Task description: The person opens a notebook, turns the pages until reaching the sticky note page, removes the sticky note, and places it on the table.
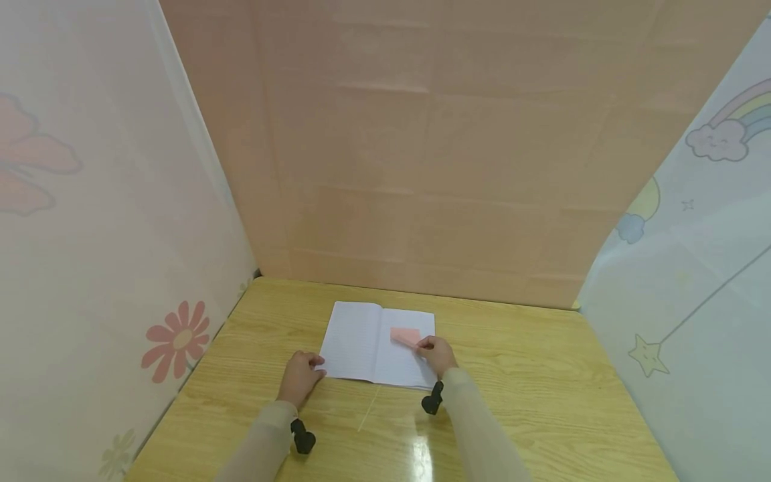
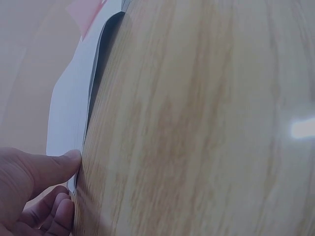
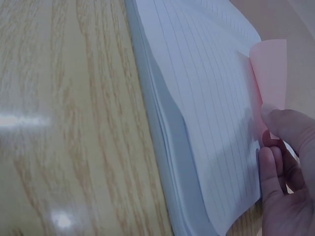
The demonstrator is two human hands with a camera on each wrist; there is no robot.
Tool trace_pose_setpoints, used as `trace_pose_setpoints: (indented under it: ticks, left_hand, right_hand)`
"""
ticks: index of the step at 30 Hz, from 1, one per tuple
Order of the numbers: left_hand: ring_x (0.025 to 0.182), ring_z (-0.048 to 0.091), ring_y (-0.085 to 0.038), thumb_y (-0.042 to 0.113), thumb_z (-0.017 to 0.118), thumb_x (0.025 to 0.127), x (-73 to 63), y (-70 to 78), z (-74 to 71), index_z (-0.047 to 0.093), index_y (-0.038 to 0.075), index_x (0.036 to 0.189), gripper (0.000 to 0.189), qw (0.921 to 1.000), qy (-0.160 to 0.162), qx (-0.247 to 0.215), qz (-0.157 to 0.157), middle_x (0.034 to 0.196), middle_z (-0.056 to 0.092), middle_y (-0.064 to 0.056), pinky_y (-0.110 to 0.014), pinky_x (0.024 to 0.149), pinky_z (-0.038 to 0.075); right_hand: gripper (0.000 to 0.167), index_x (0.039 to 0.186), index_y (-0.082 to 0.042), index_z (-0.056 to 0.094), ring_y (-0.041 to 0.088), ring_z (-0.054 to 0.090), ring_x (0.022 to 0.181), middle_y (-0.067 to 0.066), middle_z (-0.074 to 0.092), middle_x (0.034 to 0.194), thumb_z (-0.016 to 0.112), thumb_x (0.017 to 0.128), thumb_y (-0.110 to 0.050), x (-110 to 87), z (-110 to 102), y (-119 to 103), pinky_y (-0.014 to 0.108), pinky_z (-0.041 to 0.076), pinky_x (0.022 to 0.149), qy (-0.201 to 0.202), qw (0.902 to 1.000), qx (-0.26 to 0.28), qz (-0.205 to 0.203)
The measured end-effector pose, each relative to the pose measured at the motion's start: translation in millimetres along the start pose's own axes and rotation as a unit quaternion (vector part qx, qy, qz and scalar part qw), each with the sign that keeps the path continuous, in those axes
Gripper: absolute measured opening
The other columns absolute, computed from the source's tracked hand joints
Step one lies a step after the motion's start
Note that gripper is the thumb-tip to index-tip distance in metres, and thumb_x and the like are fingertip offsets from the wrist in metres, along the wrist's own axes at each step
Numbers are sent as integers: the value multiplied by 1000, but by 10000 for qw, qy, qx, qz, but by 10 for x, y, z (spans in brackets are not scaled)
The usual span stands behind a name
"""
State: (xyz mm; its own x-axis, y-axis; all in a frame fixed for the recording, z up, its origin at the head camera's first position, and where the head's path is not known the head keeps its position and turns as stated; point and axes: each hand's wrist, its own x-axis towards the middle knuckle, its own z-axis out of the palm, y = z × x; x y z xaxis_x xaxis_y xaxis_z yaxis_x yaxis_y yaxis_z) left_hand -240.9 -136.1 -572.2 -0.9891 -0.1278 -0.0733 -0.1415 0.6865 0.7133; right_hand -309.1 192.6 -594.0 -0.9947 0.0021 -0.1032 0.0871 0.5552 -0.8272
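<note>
An open lined notebook (image 1: 349, 341) lies on the wooden table, its spine running away from me. At its near left corner, my left hand (image 1: 301, 375) grips the edge; the left wrist view shows the thumb (image 2: 64, 164) on the page and the other fingers curled at the rim. My right hand (image 1: 438, 355) pinches a pink sticky note (image 1: 405, 335) over the right page. In the right wrist view the note (image 3: 270, 69) bends upward from the page, its near end between thumb and fingers. Part of that end is hidden by the thumb.
The wooden table (image 1: 542, 388) reaches back to a tan sheet (image 1: 421, 167) hanging behind it. White printed sheets (image 1: 90, 281) hang along both sides. A thin pale ribbon (image 1: 369, 408) trails from the notebook's spine toward me. Black wrist mounts sit on both sleeves.
</note>
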Motion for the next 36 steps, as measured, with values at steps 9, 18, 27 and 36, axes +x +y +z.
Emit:
trace_pose_setpoints:
  ticks: [9, 18, 27, 36]
  left_hand:
    - [92, 57, -22, 6, 75, 80, 9, -3, 16, 72, 4, 97, 18, 10000, -6, -37, -25, 100, 61, -12, -41, 83, 51]
    - [90, 57, -22, 6, 75, 79, -17, 4, -2, 72, 4, 96, 17, 9999, 43, -84, 59, 98, 61, -12, -41, 82, 51]
    - [89, 57, -21, 6, 75, 79, -20, -16, 4, 72, 3, 96, 17, 9999, 52, -78, 132, 98, 62, -12, -41, 81, 51]
    - [90, 57, -22, 5, 74, 79, -21, 0, -7, 72, 3, 96, 17, 9998, 68, -143, 130, 99, 63, -13, -41, 81, 50]
  right_hand:
    - [4, 87, -8, 69, 18, 56, 84, 7, 68, 93, 69, 85, -11, 34, -8, 38, 28, 43, 72, -5, 10000, -50, 16]
    - [4, 86, -7, 69, 17, 56, 84, 7, 68, 92, 69, 85, -11, -6, -17, 15, 28, 43, 72, 29, 9999, -68, -80]
    - [4, 86, -8, 69, 17, 55, 84, 6, 68, 92, 69, 85, -12, -7, -16, 19, 27, 42, 72, -20, 10000, 27, -7]
    - [4, 85, -9, 69, 17, 55, 84, 6, 67, 90, 70, 84, -13, 31, -10, 62, 27, 42, 73, -10, 10000, 54, -46]
